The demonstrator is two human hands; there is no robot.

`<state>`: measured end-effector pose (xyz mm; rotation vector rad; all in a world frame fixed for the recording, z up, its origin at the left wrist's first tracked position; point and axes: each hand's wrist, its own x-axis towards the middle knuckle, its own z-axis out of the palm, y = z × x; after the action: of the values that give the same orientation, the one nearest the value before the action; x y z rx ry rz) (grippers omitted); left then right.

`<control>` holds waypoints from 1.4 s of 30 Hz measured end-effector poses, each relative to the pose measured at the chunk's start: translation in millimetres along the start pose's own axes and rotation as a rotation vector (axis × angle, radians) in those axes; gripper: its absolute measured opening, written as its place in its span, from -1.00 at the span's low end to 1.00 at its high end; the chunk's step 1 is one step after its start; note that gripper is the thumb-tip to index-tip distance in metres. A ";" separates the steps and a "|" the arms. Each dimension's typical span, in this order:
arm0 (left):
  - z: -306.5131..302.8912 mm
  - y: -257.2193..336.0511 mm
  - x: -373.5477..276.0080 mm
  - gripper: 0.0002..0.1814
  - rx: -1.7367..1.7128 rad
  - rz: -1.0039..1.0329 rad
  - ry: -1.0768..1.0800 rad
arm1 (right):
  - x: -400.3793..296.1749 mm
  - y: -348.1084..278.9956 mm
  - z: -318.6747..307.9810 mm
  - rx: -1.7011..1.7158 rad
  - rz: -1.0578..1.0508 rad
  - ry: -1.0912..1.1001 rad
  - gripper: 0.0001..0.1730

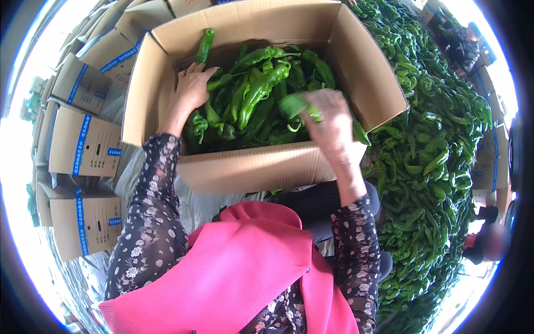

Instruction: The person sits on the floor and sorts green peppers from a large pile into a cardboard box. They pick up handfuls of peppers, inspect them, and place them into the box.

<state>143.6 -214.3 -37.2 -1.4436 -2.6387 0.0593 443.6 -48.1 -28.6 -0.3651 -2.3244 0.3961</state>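
An open cardboard box point(238, 167) stands in front of me, partly filled with long green peppers point(263, 89). My left hand point(194, 89) is inside its left part, touching the peppers with fingers spread; an upright green pepper point(205, 46) rises just beyond the fingertips, and whether I grip it is unclear. My right hand point(329, 119), blurred, is over the box's near right part and holds green peppers point(294, 105). Another pepper point(359, 131) leans over the box's right near corner, beside my right wrist.
A large heap of green peppers point(413, 167) spreads along the right. Cardboard boxes with blue bands point(98, 146) stand in rows on the left, over pale sheeting point(133, 175). Other people point(465, 50) are at the far right beyond the heap, near more boxes point(486, 158).
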 end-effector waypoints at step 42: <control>-59.3 -24.1 -119.5 -0.66 -0.874 0.388 -1.191 | -45.7 -17.7 35.5 0.320 0.061 -0.107 -0.71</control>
<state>195.2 -329.6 12.2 -2.9273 -3.3607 -0.3526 447.2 -87.4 -74.5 -0.2636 -2.3059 0.8222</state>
